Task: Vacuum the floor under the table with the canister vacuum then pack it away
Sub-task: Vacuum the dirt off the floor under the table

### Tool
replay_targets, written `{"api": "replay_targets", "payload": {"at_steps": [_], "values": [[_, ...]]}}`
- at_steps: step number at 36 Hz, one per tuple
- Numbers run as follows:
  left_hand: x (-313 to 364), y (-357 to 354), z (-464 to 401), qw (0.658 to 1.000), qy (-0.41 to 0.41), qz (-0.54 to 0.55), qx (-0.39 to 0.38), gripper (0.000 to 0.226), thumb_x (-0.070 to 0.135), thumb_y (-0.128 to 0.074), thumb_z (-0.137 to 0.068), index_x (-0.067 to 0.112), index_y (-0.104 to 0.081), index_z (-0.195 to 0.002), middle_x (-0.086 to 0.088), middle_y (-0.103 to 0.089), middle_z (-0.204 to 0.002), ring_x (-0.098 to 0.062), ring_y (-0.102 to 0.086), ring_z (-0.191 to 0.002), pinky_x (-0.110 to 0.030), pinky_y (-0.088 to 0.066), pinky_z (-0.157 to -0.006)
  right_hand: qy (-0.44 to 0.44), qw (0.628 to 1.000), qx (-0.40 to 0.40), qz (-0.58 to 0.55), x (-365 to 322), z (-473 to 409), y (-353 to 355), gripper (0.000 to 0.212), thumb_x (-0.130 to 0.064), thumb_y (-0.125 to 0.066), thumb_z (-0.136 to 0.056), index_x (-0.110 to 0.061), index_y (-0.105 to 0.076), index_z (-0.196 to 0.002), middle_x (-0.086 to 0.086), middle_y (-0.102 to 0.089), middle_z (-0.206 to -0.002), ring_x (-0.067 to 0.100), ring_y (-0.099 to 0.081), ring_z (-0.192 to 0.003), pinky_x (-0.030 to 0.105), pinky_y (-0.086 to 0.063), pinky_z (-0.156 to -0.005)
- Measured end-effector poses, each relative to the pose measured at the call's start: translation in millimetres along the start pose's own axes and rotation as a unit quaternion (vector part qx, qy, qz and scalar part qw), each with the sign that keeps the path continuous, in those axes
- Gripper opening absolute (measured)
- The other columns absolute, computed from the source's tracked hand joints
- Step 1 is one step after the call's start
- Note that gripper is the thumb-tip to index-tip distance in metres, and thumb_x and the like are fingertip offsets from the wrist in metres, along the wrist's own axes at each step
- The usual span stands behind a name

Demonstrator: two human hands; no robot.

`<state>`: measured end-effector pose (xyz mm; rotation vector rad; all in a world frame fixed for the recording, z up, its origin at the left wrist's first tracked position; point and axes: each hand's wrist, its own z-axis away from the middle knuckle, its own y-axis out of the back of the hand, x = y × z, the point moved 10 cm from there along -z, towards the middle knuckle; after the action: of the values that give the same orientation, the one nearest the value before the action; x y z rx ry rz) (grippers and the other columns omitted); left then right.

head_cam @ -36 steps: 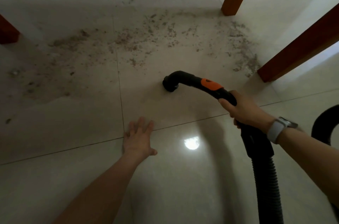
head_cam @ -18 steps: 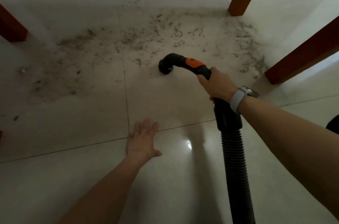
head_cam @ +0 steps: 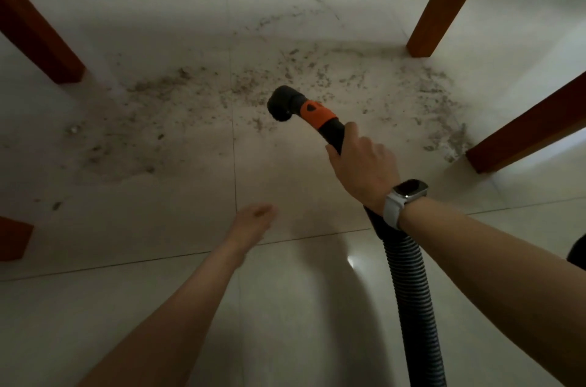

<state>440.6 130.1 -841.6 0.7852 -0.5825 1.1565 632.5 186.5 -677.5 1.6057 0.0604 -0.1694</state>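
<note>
The vacuum hose handle (head_cam: 329, 130) was in your right hand (head_cam: 364, 171), fingers wrapped round the black tube just behind the orange collar (head_cam: 317, 112), with the open black nozzle end (head_cam: 280, 103) pointing down at the near edge of the dirt. The ribbed hose (head_cam: 415, 298) ran back from under your wrist toward you. Your left hand (head_cam: 253, 222) was low over the tile floor (head_cam: 158, 228), blurred, so I cannot tell whether its fingers were spread or together, nor whether it touched the tile.

The band of dust and debris (head_cam: 285, 76) lay between the wooden table legs (head_cam: 444, 0), mostly untouched beyond the nozzle. As I judge it, the risks were these: with the bare nozzle covering so little, you could leave strips of grit between passes; a wide sweep could knock the nozzle against the right-hand leg (head_cam: 520, 133), where debris lay close by; and reaching further could pull the hose taut.
</note>
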Motion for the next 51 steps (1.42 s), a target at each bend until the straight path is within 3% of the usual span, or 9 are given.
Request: {"api": "replay_targets", "payload": {"at_steps": [3, 8, 12, 21, 26, 32, 44, 46, 51], "values": [[15.6, 12.4, 12.9, 0.959, 0.055, 0.278, -0.003, 0.022, 0.028, -0.050, -0.098, 0.011, -0.058, -0.109, -0.002, -0.063, -0.094, -0.017, -0.060, -0.080, -0.028, -0.046, -0.071, 0.047, 0.999, -0.012, -0.009, -27.7, 18.6, 3.7, 0.042, -0.040, -0.040, -0.098, -0.011, -0.035, -0.127, 0.004, -0.049, -0.080, 0.020, -0.047, -0.056, 0.030, -0.038, -0.050], [58.1, 30.9, 28.7, 0.909, 0.036, 0.413, -0.044, 0.054, 0.050, -0.047, -0.093, 0.008, -0.044, -0.127, -0.011, -0.063, -0.112, -0.026, -0.063, -0.099, -0.039, -0.050, -0.088, 0.087, 0.988, -0.084, -0.092, -85.8, 57.3, -4.2, 0.039, -0.033, -0.040, -0.099, -0.012, -0.031, -0.131, 0.003, -0.046, -0.087, 0.020, -0.043, -0.058, 0.031, -0.026, -0.047], [64.5, 53.0, 34.6, 0.858, 0.054, 0.511, 0.017, 0.041, 0.023, -0.062, -0.091, 0.002, -0.046, -0.122, -0.014, -0.055, -0.089, -0.025, -0.061, -0.066, -0.035, -0.057, -0.053, 0.146, 0.969, -0.124, -0.158, -129.3, 94.9, -24.7, 0.058, -0.031, -0.043, -0.097, -0.009, -0.019, -0.145, 0.014, -0.055, -0.116, 0.035, -0.059, -0.090, 0.035, -0.042, -0.064], [35.2, 93.6, 38.4, 0.830, 0.036, 0.549, 0.092, 0.011, 0.012, -0.058, -0.089, 0.007, -0.049, -0.094, -0.008, -0.052, -0.075, -0.018, -0.055, -0.054, -0.027, -0.052, -0.051, 0.015, 0.839, -0.365, -0.403, -92.8, 167.8, -76.6, 0.083, -0.045, -0.071, -0.079, -0.018, -0.024, -0.142, -0.009, -0.057, -0.106, 0.008, -0.063, -0.089, 0.022, -0.055, -0.077], [29.4, 88.0, 47.2, 0.824, 0.042, 0.556, 0.102, 0.016, 0.020, -0.057, -0.093, 0.008, -0.050, -0.084, -0.004, -0.051, -0.066, -0.015, -0.053, -0.044, -0.025, -0.051, -0.048, 0.010, 0.848, -0.381, -0.368, -84.2, 190.9, -86.3, 0.069, -0.042, -0.075, -0.075, -0.021, -0.035, -0.127, -0.014, -0.054, -0.096, 0.001, -0.058, -0.081, 0.012, -0.052, -0.066], [27.3, 65.4, 59.6, 0.876, 0.032, 0.465, 0.124, 0.017, 0.015, -0.063, -0.090, 0.009, -0.050, -0.100, -0.004, -0.050, -0.061, -0.013, -0.049, -0.039, -0.022, -0.046, -0.041, 0.035, 0.856, -0.331, -0.396, -90.0, 193.4, -76.5, 0.076, -0.031, -0.076, -0.077, -0.021, -0.025, -0.134, -0.014, -0.049, -0.100, -0.001, -0.055, -0.079, 0.007, -0.048, -0.060], [39.5, 46.0, 74.9, 0.792, -0.002, 0.607, -0.073, 0.045, 0.028, -0.069, -0.074, 0.015, -0.043, -0.107, -0.002, -0.054, -0.067, -0.012, -0.052, -0.048, -0.022, -0.050, -0.049, 0.037, 0.690, -0.558, -0.460, -81.6, 198.8, -87.2, 0.070, -0.003, -0.070, -0.081, -0.020, -0.030, -0.136, 0.009, -0.048, -0.123, 0.022, -0.059, -0.105, 0.032, -0.055, -0.082], [25.2, 51.1, 74.4, 0.800, 0.002, 0.597, -0.062, 0.041, 0.021, -0.066, -0.078, 0.013, -0.040, -0.109, -0.004, -0.053, -0.070, -0.016, -0.055, -0.054, -0.028, -0.053, -0.054, 0.052, 0.698, -0.573, -0.426, -71.4, 193.4, -88.8, 0.061, -0.002, -0.068, -0.082, -0.018, -0.036, -0.131, 0.008, -0.050, -0.119, 0.020, -0.058, -0.103, 0.029, -0.055, -0.080], [2.6, 63.0, 80.3, 0.800, -0.008, 0.598, -0.041, 0.029, 0.006, -0.050, -0.091, 0.013, -0.034, -0.114, -0.007, -0.055, -0.073, -0.018, -0.061, -0.061, -0.037, -0.058, -0.068, 0.063, 0.810, -0.495, -0.309, -34.1, 143.6, -85.9, 0.052, -0.011, -0.080, -0.072, -0.026, -0.048, -0.109, 0.006, -0.060, -0.108, 0.018, -0.061, -0.096, 0.032, -0.054, -0.085]]}}
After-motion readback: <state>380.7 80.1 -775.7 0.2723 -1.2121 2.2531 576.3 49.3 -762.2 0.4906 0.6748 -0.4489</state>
